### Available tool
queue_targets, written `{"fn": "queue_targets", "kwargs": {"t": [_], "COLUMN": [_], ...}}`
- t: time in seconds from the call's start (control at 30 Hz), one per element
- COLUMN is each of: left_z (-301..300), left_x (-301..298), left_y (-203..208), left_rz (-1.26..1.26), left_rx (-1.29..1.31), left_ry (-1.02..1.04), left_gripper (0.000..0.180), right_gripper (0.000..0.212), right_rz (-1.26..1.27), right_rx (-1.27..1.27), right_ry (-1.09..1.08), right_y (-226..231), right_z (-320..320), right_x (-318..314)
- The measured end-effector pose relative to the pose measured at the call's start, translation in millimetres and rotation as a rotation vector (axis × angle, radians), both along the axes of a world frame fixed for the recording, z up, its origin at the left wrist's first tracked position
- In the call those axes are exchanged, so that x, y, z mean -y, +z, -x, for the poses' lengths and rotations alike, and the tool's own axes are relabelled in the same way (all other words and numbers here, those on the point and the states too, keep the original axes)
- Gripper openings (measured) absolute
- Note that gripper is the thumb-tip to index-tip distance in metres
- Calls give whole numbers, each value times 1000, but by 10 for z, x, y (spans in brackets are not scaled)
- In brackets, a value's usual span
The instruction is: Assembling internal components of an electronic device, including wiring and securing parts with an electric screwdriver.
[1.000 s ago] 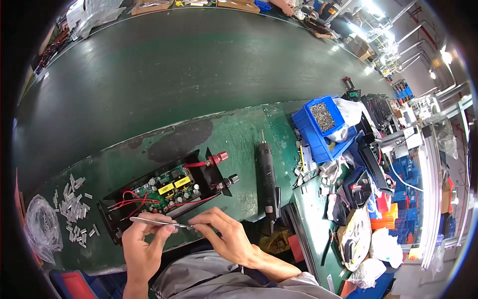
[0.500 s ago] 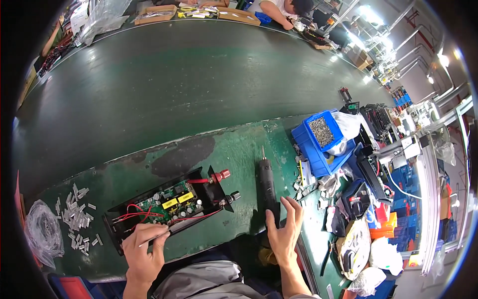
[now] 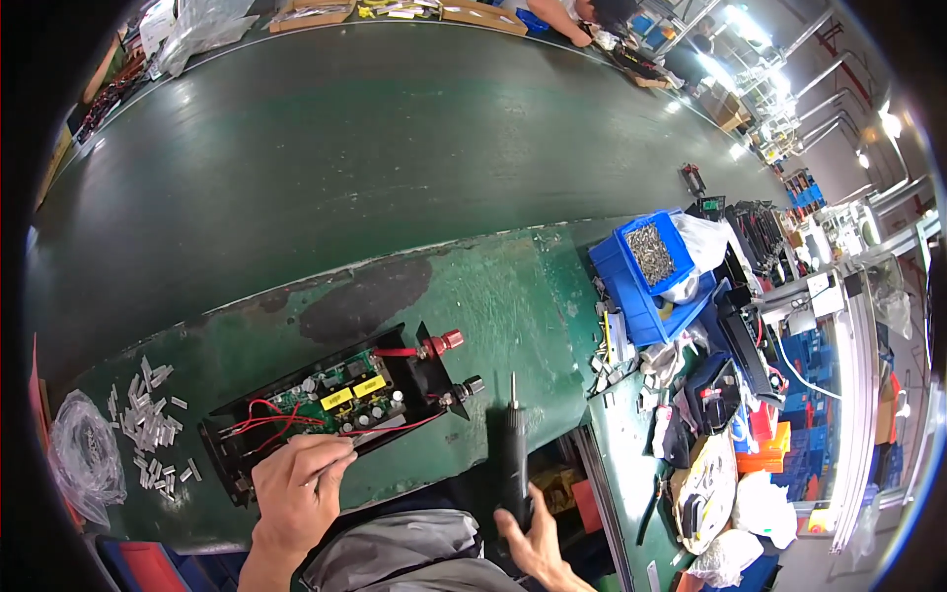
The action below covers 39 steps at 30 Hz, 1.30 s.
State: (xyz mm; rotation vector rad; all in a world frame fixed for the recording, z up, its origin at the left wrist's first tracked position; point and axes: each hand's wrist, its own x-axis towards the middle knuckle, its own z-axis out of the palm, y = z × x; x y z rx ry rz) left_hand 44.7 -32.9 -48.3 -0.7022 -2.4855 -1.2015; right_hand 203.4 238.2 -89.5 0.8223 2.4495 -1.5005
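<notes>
A black metal housing point(image 3: 229, 456) lies tilted across the bench in front of me, its circuit board point(image 3: 321, 390) showing yellow parts and red wires. One end plate carries a red terminal point(image 3: 446, 341) and a black terminal point(image 3: 472, 387). At the housing's near side is my left hand point(image 3: 301, 483), its fingers closed; what they pinch is hidden. My right hand point(image 3: 534, 541) grips a black electric screwdriver point(image 3: 510, 456) low on its body, at the bench's near edge. The screwdriver's bit points away from me, to the right of the terminals.
Small grey metal pieces point(image 3: 148, 424) are scattered at the left beside a clear plastic bag point(image 3: 87, 459). A blue bin point(image 3: 653, 259) of screws stands at the right, near tools, bags and loose parts. A dark conveyor belt point(image 3: 395, 148) runs beyond the bench; another person point(image 3: 562, 22) works across it.
My right hand has closed round the screwdriver and drawn it toward me, off its earlier spot. My left hand has shifted slightly right along the housing's near side.
</notes>
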Motion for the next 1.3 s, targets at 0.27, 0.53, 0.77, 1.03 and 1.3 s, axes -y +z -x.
{"fn": "queue_targets", "kwargs": {"t": [0.27,0.53,0.77,1.03,1.3], "left_z": [22,59,87,96,100], "left_x": [25,-120,-229,-231,-236], "left_y": [-59,-73,-102,-82,-137], "left_rz": [40,84,106,63,63], "left_rx": [-10,-22,-37,0,-44], "left_ry": [31,-5,12,28,37], "left_gripper": [25,25,24,23,21], "right_gripper": [47,53,57,57,57], "right_rz": [339,399,360,356,355], "right_rx": [114,115,101,107,140], "right_ry": [87,257,313,372,386], "right_y": [-280,-348,-378,-323,-359], "right_z": [-310,-418,-373,-354,-374], "right_x": [172,250,265,173,173]}}
